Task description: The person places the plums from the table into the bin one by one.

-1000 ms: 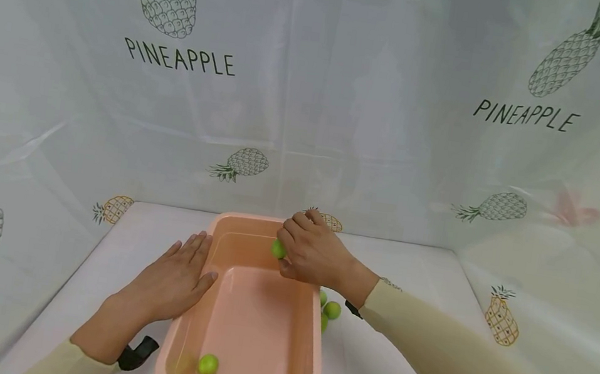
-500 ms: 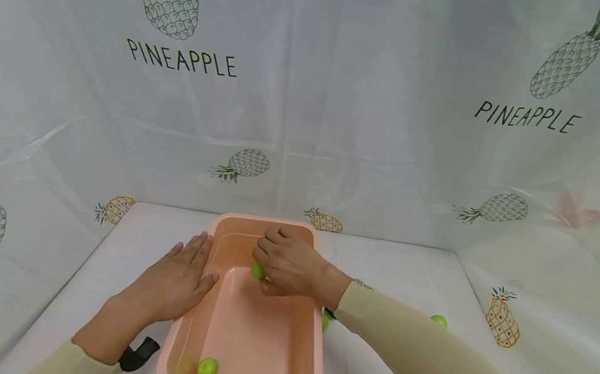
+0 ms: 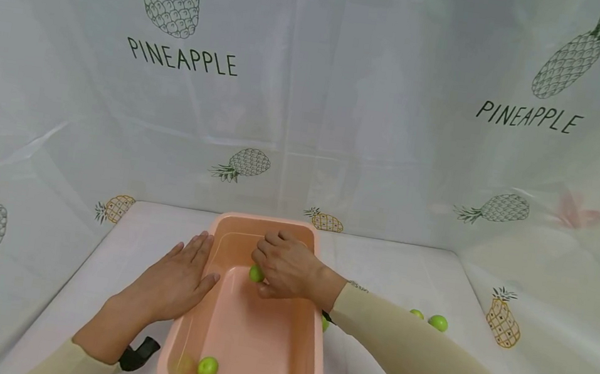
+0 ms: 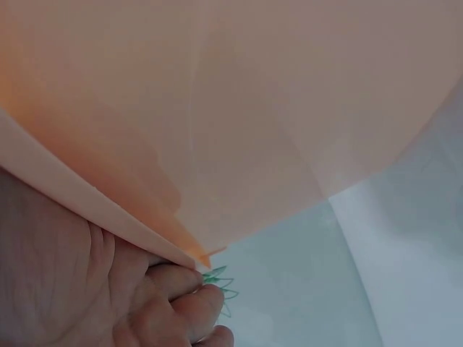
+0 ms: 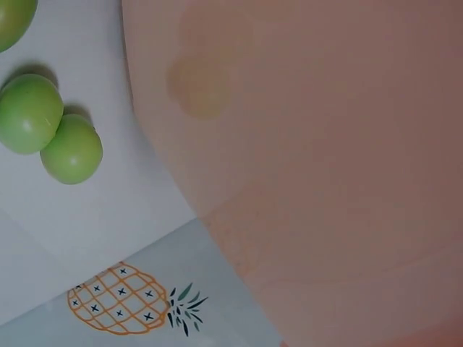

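Note:
A peach-coloured plastic tub (image 3: 256, 345) stands lengthwise on the white-covered table. My left hand (image 3: 168, 280) lies along its left rim with fingers straight, the thumb over the inner side. In the left wrist view that hand's palm and fingers (image 4: 145, 296) press against the tub wall (image 4: 253, 130). Inside the tub's far half, my right hand (image 3: 289, 268) pinches a small round green fruit (image 3: 257, 273), low over the bottom. Another green fruit (image 3: 207, 368) rests in the near left corner. The right wrist view is mostly filled by the tub's thin wall (image 5: 325, 144).
More green fruits lie on the table right of the tub: one close by its wall (image 3: 324, 323), one partly behind the right forearm (image 3: 416, 314) and one just beyond it (image 3: 438, 323). A white pineapple-print sheet (image 3: 354, 124) hangs behind the table.
My right hand has come from above the tub's far right rim leftward and down inside it, carrying the green fruit. Shifting, the right forearm has uncovered two fruits. The left hand stays put.

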Tool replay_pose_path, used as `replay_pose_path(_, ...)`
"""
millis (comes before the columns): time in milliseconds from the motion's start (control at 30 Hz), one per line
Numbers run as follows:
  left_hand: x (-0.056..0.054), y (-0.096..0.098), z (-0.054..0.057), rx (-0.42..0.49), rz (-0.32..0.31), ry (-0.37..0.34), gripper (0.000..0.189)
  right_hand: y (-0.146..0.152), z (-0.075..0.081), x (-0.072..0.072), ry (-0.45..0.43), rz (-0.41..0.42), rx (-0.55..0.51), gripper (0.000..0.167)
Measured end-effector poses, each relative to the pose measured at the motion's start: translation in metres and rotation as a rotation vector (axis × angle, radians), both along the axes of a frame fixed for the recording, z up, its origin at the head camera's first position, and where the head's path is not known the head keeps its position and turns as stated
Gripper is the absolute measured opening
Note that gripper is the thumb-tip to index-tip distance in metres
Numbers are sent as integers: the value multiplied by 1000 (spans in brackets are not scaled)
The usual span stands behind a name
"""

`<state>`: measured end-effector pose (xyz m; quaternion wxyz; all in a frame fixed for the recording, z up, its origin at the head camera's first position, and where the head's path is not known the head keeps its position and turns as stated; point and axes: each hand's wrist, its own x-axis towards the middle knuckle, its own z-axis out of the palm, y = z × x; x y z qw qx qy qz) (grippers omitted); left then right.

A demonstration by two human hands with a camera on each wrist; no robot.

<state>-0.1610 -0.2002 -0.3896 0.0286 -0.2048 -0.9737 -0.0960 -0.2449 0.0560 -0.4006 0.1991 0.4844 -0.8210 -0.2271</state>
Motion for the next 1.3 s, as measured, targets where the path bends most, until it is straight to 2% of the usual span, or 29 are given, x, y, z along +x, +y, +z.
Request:
replay_pose_path(167,2,1,2,4,-1,1,72,0,0,0,-3,8,-23,44)
replay_pose_path(433,1,0,0,2,-9,13,72,1,-1,1,40,25,-28,49)
replay_pose_path(533,1,0,-1,1,-12,14,72,2,-1,0,39,36,-54,44)
replay_pose_path(800,1,-1,-2,18,-14,3,73,12,3,-4,57,68,-257,21)
replay_pose_path(1067,2,-1,-1,27,-15,-7,73,44,14,-8,93,38,-428,22)
replay_pose_path(1300,2,-1,0,35,-17,-5,73,90,8,-9,131,24,-574,16)
